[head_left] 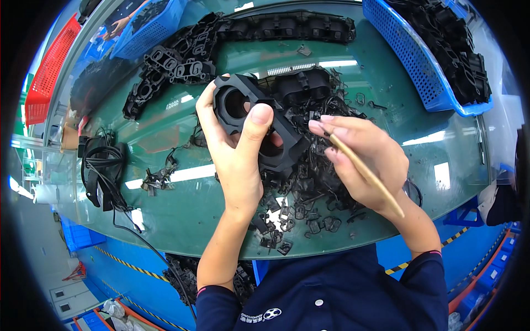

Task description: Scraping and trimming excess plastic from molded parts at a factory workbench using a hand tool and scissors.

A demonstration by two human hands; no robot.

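My left hand (237,160) is closed around a black moulded plastic part (291,129) with round openings, its thumb lying across the front. The part is tilted and held up over the table. Just to its right, my right hand (375,160) grips a slim tool with a tan handle (370,175). The tool's working tip is hidden by the fingers or too small to make out. A gap separates the right fingertips from the part. Beneath both hands spreads a heap of small black plastic scraps (309,185).
More black moulded parts (284,27) line the table's (165,212) back and left. A blue basket (411,58) full of black parts stands back right; another blue basket (157,25) is back left, near a red one (49,71). A coiled black cable (105,160) lies left.
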